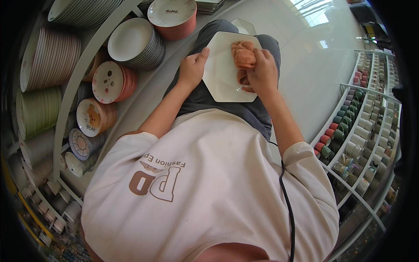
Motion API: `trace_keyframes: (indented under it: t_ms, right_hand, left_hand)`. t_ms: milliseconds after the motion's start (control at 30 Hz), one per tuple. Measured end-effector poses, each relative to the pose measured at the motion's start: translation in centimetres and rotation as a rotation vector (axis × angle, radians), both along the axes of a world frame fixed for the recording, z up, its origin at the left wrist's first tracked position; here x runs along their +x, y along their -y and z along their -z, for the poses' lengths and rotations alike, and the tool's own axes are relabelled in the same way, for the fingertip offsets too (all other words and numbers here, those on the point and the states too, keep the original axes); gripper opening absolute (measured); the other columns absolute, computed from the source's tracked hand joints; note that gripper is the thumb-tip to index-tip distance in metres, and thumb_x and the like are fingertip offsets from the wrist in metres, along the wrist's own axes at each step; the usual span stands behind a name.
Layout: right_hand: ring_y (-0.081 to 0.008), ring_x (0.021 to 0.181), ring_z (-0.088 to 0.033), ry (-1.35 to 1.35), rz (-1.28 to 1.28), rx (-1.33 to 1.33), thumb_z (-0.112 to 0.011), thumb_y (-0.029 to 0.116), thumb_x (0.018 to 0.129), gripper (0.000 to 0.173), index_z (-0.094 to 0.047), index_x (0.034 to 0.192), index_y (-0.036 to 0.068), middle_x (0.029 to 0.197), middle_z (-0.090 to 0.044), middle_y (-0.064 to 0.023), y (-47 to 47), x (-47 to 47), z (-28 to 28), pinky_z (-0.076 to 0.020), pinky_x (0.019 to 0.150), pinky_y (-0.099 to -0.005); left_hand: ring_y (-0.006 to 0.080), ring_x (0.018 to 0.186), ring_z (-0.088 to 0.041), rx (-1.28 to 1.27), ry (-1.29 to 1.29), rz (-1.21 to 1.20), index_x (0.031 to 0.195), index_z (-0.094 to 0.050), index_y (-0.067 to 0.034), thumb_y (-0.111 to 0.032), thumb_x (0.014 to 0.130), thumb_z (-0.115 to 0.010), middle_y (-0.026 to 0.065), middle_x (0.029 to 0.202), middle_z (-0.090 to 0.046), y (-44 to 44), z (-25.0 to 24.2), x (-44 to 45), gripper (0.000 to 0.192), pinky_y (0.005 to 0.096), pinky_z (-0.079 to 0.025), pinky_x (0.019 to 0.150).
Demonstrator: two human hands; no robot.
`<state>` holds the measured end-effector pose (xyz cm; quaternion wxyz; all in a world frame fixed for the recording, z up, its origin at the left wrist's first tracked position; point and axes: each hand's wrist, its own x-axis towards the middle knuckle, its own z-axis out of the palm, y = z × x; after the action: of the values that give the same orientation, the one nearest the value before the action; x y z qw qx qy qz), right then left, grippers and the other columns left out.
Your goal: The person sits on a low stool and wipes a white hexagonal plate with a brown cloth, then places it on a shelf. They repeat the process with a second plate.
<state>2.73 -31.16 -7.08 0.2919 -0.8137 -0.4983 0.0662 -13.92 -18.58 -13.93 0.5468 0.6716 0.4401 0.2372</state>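
A white hexagonal plate (218, 77) with a thin dark rim rests on my lap, over dark grey trousers. My left hand (193, 69) grips its left edge, thumb on the rim and the other fingers hidden beneath. Bunched in my right hand (264, 71) is an orange-brown cloth (244, 55), pressed on the plate's right half. Part of the cloth hangs below the fingers towards the lower right edge. Beyond my knees, another angular plate or dish (244, 27) is partly hidden behind the plate I hold.
Shelves at the left hold stacked white bowls (131, 39), pink-sided plates (172, 13), a bear-patterned stack (91, 117) and green plates (38, 113). Mugs (343, 127) fill a rack at the right. Glossy tiles cover the floor (307, 62). A black cord (288, 203) runs down my shirt.
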Motion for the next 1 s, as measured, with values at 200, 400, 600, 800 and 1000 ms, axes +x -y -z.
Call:
trace_keyframes:
  t_ms: [200, 400, 600, 800, 1000]
  right_hand:
    - [-0.0356, 0.110, -0.057, -0.204, -0.267, 0.018, -0.066, -0.005, 0.070, 0.046, -0.062, 0.115, 0.005, 0.114, -0.061, -0.0145, -0.5, -1.2, -0.4, -0.0498, 0.091, -0.0423]
    - [-0.0373, 0.108, -0.058, -0.093, -0.022, -0.114, -0.065, -0.003, 0.071, 0.045, -0.063, 0.115, 0.003, 0.111, -0.062, -0.0156, -0.6, -0.5, -0.8, -0.0499, 0.091, -0.0426]
    - [-0.0360, 0.109, -0.057, -0.077, -0.178, 0.051, -0.066, -0.003, 0.071, 0.044, -0.062, 0.115, 0.003, 0.112, -0.061, -0.0147, -0.6, -0.7, -0.2, -0.0503, 0.091, -0.0411]
    - [-0.0358, 0.106, -0.058, -0.025, -0.257, -0.074, -0.068, 0.000, 0.070, 0.043, -0.063, 0.112, 0.004, 0.108, -0.062, -0.0136, -0.1, -0.8, 0.5, -0.0515, 0.087, -0.0414]
    - [-0.0367, 0.103, -0.057, 0.205, 0.020, 0.193, -0.067, -0.002, 0.068, 0.046, -0.063, 0.113, 0.005, 0.109, -0.063, -0.0136, -0.4, -0.2, 0.4, -0.0504, 0.087, -0.0425]
  left_hand:
    - [0.0250, 0.056, -0.051, -0.030, 0.025, 0.043, 0.073, -0.059, 0.003, -0.057, 0.099, -0.048, 0.0169, 0.059, -0.053, 0.1, -0.5, -0.1, 0.067, 0.0395, -0.044, 0.060]
    - [0.0238, 0.057, -0.053, -0.002, 0.007, 0.019, 0.074, -0.061, 0.003, -0.059, 0.099, -0.046, 0.0150, 0.059, -0.054, 0.1, -0.7, 0.0, 0.068, 0.0387, -0.044, 0.061]
    - [0.0232, 0.059, -0.055, -0.090, -0.059, 0.075, 0.077, -0.065, 0.002, -0.059, 0.099, -0.048, 0.0147, 0.060, -0.057, -0.3, -0.9, -0.3, 0.067, 0.0386, -0.046, 0.062]
    - [0.0238, 0.064, -0.063, -0.035, -0.028, 0.043, 0.084, -0.069, 0.003, -0.058, 0.099, -0.048, 0.0180, 0.066, -0.063, 0.0, -0.9, -0.3, 0.066, 0.0374, -0.048, 0.066]
    - [0.0264, 0.057, -0.053, -0.073, -0.017, 0.072, 0.079, -0.066, 0.003, -0.058, 0.099, -0.047, 0.0157, 0.060, -0.057, -0.3, -0.5, -0.3, 0.067, 0.0395, -0.045, 0.062]
